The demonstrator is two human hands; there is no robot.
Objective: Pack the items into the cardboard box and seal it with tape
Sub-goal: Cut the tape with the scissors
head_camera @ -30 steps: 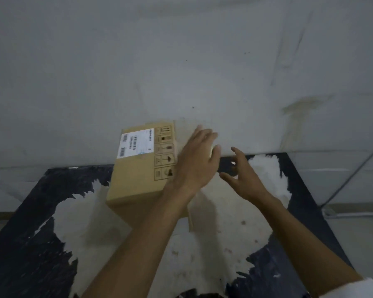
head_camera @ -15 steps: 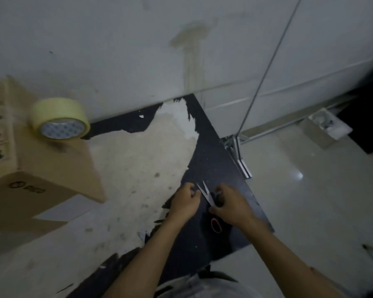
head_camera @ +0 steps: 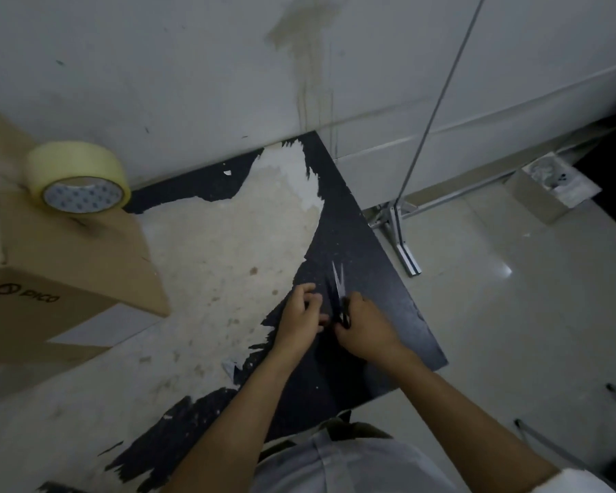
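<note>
Right hand (head_camera: 365, 327): fingers curled around the dark handles of the scissors (head_camera: 339, 286), which lie just in front of the knuckles over the table's dark right corner. The blades emerge from the grip slightly parted, tips pointing away from the person toward the wall; the long axis runs near to far, tilted a little leftward. Left hand (head_camera: 299, 320): fingers bent inward, fingertips just beside the scissor handles; whether they hold anything cannot be told. Both hands sit above the table (head_camera: 352, 243), a black top whose worn middle shows pale. Well apart to the left, the cardboard box (head_camera: 61, 275) stands on the table with flaps closed; the roll of tape (head_camera: 77, 177) rests on its top, on its curved edge, core facing the viewer.
</note>
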